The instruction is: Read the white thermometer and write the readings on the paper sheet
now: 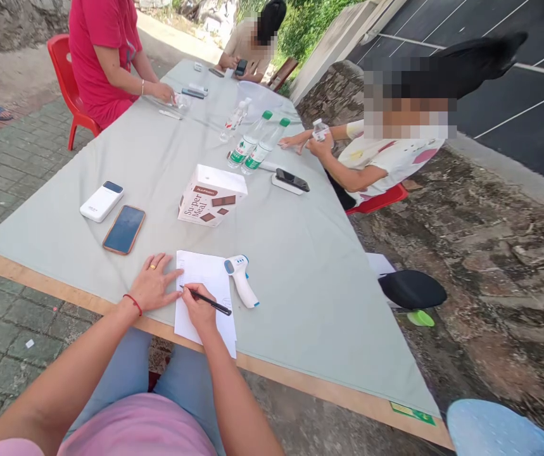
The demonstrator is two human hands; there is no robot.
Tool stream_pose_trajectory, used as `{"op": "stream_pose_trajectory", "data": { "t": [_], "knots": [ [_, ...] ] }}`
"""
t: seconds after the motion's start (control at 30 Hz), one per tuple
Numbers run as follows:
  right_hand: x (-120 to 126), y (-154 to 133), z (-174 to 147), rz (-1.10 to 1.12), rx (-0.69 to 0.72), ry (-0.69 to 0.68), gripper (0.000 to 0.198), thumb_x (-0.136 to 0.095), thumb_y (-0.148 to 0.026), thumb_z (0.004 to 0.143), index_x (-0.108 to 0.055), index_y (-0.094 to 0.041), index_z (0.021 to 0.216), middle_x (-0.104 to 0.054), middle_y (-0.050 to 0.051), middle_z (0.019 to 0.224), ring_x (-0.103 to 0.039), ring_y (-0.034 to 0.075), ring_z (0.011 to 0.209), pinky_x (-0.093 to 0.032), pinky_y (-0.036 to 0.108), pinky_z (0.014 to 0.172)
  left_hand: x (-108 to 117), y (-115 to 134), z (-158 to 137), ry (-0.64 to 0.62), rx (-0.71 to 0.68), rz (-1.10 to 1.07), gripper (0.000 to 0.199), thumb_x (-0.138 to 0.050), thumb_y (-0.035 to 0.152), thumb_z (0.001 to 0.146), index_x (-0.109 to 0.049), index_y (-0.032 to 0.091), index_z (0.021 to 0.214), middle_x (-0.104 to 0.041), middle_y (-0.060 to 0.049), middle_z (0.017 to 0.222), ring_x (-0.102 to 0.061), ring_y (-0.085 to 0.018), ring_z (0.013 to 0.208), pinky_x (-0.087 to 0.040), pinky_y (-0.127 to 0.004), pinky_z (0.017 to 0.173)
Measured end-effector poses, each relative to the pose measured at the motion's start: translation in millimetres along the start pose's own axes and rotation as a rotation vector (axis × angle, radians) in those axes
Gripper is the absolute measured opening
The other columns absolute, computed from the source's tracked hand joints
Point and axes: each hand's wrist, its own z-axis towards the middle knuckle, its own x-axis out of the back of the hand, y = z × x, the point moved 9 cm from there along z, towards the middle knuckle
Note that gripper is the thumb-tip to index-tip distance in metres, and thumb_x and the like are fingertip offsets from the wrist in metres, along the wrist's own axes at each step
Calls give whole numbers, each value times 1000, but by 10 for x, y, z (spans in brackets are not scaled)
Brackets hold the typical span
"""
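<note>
A black pen [215,304] is gripped in my right hand [199,311], its tip down on a sheet of white paper [205,269]. Some faint writing shows on the paper. My left hand [152,283] lies flat with fingers spread, fingertips at the paper's left edge. To the right of the paper lies a white infrared thermometer [242,282]. Beyond the paper stands a white and brown box [212,196] lettered "Super Meal". A phone in an orange case [124,230] and a white power bank [102,201] lie past my left hand.
Several plastic bottles [255,145] and a translucent basin [265,101] stand farther up the table [309,297]. A dark phone on a white block [291,182] lies near the right edge. Three people sit around the table. A light blue stool [504,430] stands at lower right.
</note>
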Motion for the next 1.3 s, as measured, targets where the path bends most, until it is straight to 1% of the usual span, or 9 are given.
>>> {"op": "stream_pose_trajectory", "data": {
  "t": [0.13, 0.33, 0.47, 0.63, 1.03, 1.17, 1.3],
  "knots": [
    [3, -3, -5, -7, -7, -11, 18, -55, -37, 75, -62, -21, 72, -66, 1, 67, -58, 19, 66, -47, 33, 67, -8, 3, 2, -22, 0, 21, 53, -61, 51, 84, -61, 27, 131, -47, -15, 143, -35, -37, 139, -26, -55, 115],
    [0, 3, 2, 2, -30, -25, 18, -54, -38, 74, -61, -21, 71, -65, 1, 65, -57, 19, 63, -46, 33, 64, -11, 9, 5, -28, -5, 48, 53, -60, 52, 85, -60, 27, 132, -47, -14, 144, -34, -37, 140, -26, -54, 115],
    [6, 6, 0, 14, -41, -8, 19, -54, -38, 75, -62, -21, 72, -66, 2, 66, -57, 19, 64, -46, 32, 64, -12, 13, 6, -33, -7, 60, 53, -59, 53, 85, -60, 27, 132, -47, -15, 144, -35, -37, 139, -27, -54, 115],
    [13, 3, 1, -1, -29, 0, 19, -54, -39, 74, -61, -21, 71, -65, 1, 65, -57, 19, 63, -46, 32, 64, 19, 23, 0, -6, -13, 34, 52, -60, 52, 85, -61, 27, 131, -47, -14, 144, -35, -36, 139, -27, -54, 115],
    [17, 19, -4, 4, -17, -4, 17, -54, -37, 74, -60, -21, 69, -64, 0, 63, -56, 18, 63, -45, 31, 63, 8, 33, 1, -29, -12, 65, 52, -58, 52, 86, -60, 26, 132, -47, -15, 144, -36, -36, 138, -28, -54, 115],
    [42, 20, -2, 23, -7, 25, 17, -54, -36, 74, -61, -21, 70, -64, 0, 64, -56, 18, 64, -46, 31, 63, 14, 33, 5, -30, -12, 55, 53, -60, 52, 86, -60, 26, 132, -47, -15, 143, -36, -36, 138, -27, -54, 115],
    [33, 24, -2, 12, 5, 18, 16, -55, -35, 74, -60, -21, 69, -64, 0, 64, -56, 17, 63, -46, 31, 64, 8, 32, 6, -42, -12, 64, 53, -59, 52, 86, -60, 26, 132, -46, -15, 144, -36, -37, 138, -27, -54, 115]
  ]
}}
